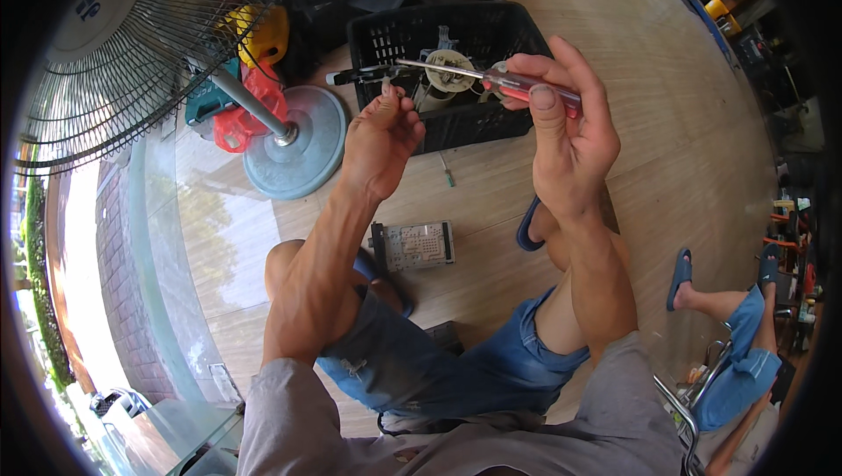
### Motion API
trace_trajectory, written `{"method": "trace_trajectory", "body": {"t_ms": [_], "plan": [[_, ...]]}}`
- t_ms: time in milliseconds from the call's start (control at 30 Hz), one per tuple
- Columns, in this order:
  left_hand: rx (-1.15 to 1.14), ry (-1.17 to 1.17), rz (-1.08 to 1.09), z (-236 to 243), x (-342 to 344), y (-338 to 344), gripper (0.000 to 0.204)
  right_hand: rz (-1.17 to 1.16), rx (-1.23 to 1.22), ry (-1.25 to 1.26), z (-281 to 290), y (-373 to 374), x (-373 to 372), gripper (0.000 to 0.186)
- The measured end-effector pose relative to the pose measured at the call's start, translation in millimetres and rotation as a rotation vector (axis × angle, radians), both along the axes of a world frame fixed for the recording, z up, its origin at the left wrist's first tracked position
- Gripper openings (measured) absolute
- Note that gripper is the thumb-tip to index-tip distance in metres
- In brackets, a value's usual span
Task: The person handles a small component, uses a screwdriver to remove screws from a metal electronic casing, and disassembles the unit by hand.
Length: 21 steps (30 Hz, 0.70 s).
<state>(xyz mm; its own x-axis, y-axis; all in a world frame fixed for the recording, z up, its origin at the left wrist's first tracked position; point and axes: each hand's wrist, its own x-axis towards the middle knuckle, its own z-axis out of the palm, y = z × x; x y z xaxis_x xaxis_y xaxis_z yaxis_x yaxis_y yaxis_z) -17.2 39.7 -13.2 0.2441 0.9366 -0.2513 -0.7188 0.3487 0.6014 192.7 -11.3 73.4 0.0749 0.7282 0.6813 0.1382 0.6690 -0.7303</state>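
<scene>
My right hand (574,138) is closed round the clear red handle of a screwdriver (533,88). Its metal shaft points left, with the tip just above my left hand (383,138). The fingers of that hand are curled, and thumb and forefinger are pinched together at a small pale piece too small to name. Both hands are raised in front of a black plastic crate (478,131). Inside the crate lie loose parts, among them a round cream-coloured part (450,73). A circuit-board unit (417,245) rests on the floor between my feet.
A small green-handled screwdriver (448,174) lies on the floor by the crate. At left stand a caged fan (149,46), a round grey base with a pole (307,165), a red plastic bag (254,108) and a yellow object (265,36). Another person's legs (741,318) show at right.
</scene>
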Motion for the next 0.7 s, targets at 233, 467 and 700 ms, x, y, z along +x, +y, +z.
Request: {"method": "trace_trajectory", "body": {"t_ms": [233,467,700], "plan": [[0.01,-0.03,0.075,5.0,-7.5,1.8,0.014,0.037,0.01,-0.037,-6.0,-0.8,-6.5,0.038],[-0.018,0.04,0.092,10.7,-8.3,-1.1,0.016,0.063,0.002,0.014,-6.7,-5.5,-9.9,0.035],[0.003,0.041,0.1,8.5,-10.6,1.6,0.019,0.079,0.032,-0.004,-6.6,-5.8,-8.9,0.033]]}}
